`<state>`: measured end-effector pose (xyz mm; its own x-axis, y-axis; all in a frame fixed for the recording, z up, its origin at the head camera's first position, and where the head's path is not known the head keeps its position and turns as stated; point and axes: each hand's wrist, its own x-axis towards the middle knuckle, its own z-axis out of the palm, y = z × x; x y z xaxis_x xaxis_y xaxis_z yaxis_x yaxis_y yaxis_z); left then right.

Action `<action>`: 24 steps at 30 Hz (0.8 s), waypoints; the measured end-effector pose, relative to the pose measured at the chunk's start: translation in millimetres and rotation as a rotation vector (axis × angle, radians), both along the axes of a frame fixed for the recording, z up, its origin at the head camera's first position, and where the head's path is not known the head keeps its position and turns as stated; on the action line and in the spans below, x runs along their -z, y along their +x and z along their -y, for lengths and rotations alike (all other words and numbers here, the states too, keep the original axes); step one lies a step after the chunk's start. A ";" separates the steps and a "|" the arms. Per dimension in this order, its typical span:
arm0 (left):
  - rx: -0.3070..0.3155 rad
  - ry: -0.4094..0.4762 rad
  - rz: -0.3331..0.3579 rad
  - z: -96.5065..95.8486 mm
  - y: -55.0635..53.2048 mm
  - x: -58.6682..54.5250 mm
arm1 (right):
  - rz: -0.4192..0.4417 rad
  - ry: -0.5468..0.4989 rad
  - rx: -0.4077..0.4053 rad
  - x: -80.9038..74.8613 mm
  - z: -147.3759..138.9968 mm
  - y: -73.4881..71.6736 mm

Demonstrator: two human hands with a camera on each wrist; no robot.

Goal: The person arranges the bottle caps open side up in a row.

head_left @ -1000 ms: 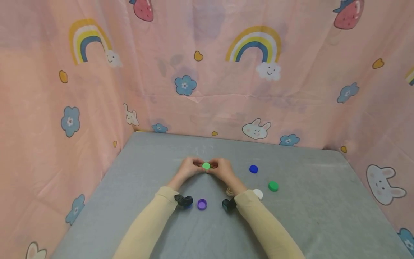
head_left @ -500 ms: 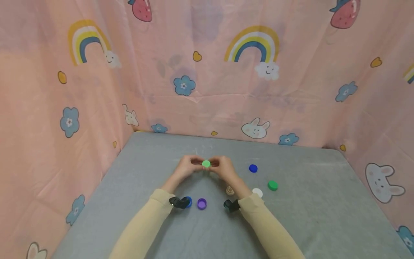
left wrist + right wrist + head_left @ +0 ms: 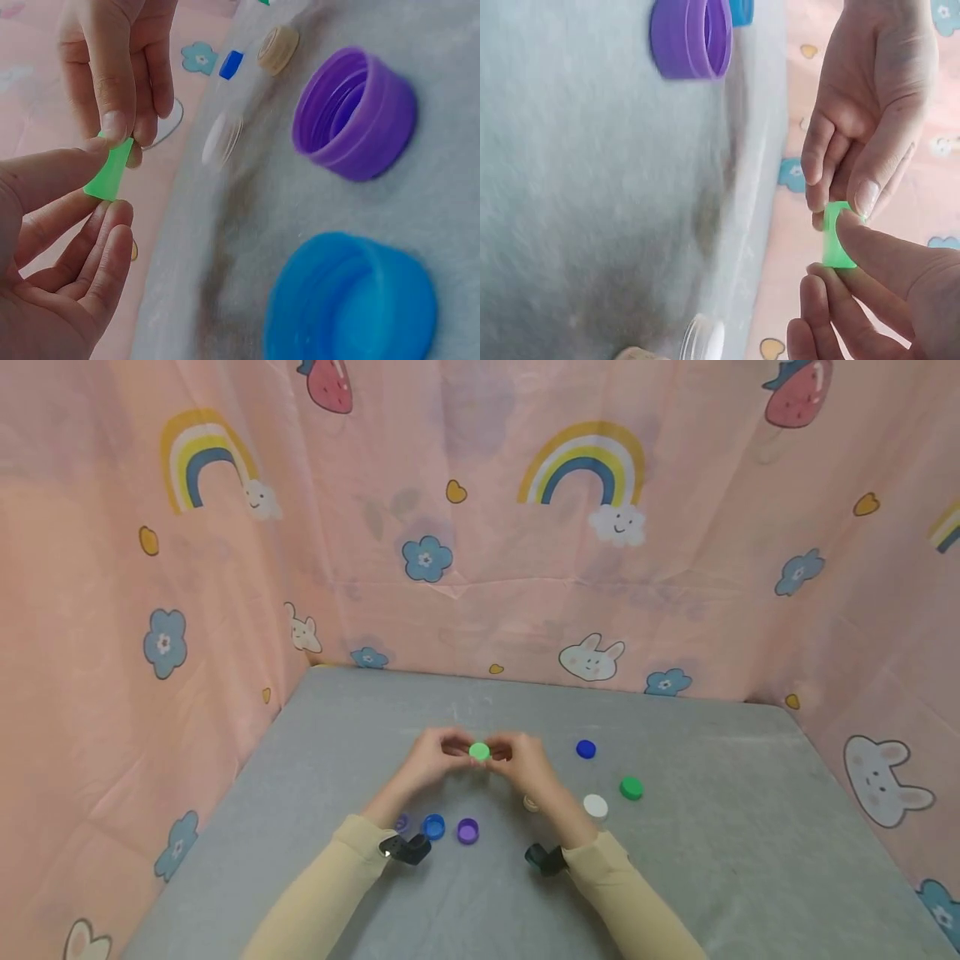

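Note:
A bright green bottle cap (image 3: 479, 751) is held up between the two hands, over the middle of the grey table. From one side the left hand (image 3: 433, 757) pinches it between thumb and fingers. Opposite, the right hand (image 3: 523, 763) pinches it the same way. In the left wrist view the cap (image 3: 109, 172) shows as a narrow wedge, partly covered by both thumbs. The right wrist view shows the cap (image 3: 838, 236) edge-on, with the right thumb over part of it. Beneath the right wrist, a beige cap (image 3: 531, 803) is partly hidden.
A blue cap (image 3: 433, 827) and a purple cap (image 3: 468, 831) lie hollow side up between the forearms; a lilac cap (image 3: 402, 823) is partly behind the left wrist. To the right lie white (image 3: 596, 807), green (image 3: 632, 788) and dark blue (image 3: 586, 749) caps. Patterned pink cloth (image 3: 480, 610) surrounds the table.
Both hands keep hold of the bright green cap, which rose slightly and then came lower. The wrists have spread apart, uncovering the blue cap and part of the lilac one.

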<state>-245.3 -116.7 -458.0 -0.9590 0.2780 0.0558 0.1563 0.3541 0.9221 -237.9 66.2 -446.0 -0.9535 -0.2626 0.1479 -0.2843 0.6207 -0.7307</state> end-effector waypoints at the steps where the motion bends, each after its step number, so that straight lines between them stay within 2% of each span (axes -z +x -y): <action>1: 0.005 -0.001 -0.006 -0.3 2.2 -0.5 | -0.002 -0.003 0.001 0.0 -0.5 2.9; 11: 0.062 0.016 -0.046 -1.4 23.9 1.8 | -0.045 0.014 -0.003 0.5 -7.6 26.6; 24: 0.104 0.056 -0.062 -4.4 43.5 8.8 | -0.047 -0.005 -0.042 1.2 -14.6 48.9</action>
<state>-201.8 -112.2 -466.8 -0.9192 0.3708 0.1326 0.2472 0.2813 0.9272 -189.0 80.8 -447.2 -0.9337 -0.3011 0.1936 -0.3438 0.6037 -0.7192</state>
